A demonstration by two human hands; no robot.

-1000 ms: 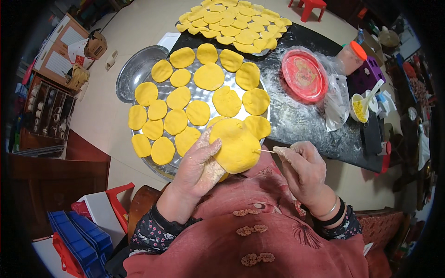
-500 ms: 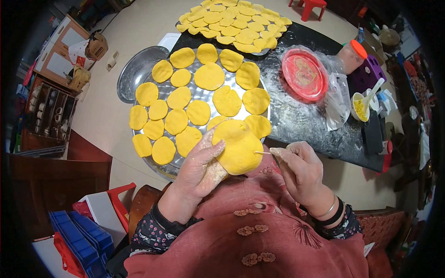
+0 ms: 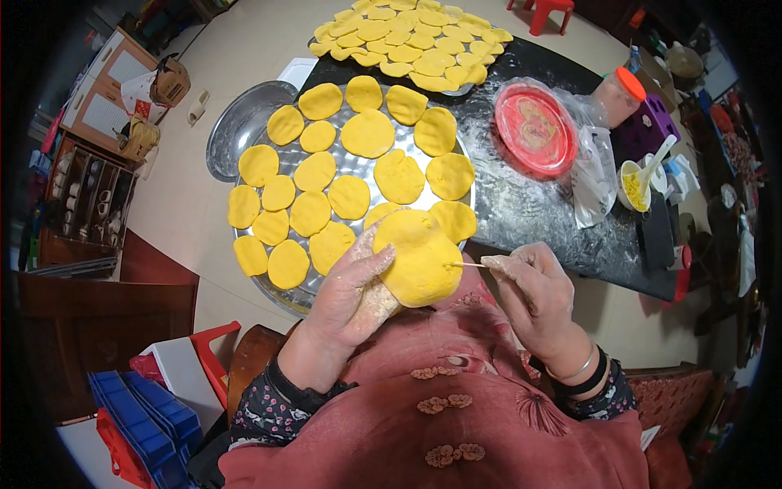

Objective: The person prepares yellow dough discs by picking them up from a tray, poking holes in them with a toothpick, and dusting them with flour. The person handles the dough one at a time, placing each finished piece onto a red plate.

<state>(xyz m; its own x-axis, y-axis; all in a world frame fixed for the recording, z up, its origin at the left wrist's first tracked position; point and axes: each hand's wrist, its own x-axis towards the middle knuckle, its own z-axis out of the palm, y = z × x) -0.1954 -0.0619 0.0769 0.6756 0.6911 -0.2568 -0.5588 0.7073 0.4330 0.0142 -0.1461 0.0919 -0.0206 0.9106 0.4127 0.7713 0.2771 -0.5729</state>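
Note:
My floury left hand [image 3: 352, 285] holds a flat yellow dough round [image 3: 417, 259], thumb on top and the other fingers hidden beneath it. In my right hand [image 3: 533, 289] a thin toothpick [image 3: 470, 264] is pinched between thumb and fingertips. Its tip touches the dough near the right edge, where a small rough mark shows. Beyond my hands, a round metal tray [image 3: 373, 194] carries several yellow dough rounds laid mostly in one layer. The dough in my hand hangs over the tray's near edge and partly covers one round there.
A black, flour-dusted table [image 3: 521, 208] bears a red round lid [image 3: 535, 130], a jar with an orange cap [image 3: 619, 96] and a bowl of yellow bits [image 3: 634, 187]. Another batch of dough rounds [image 3: 407, 41] lies at the far end. A metal basin [image 3: 236, 134] sits left of the tray.
My right hand has shifted slightly to the right, and more of the toothpick shows between fingers and dough. The left hand and its dough round have barely moved.

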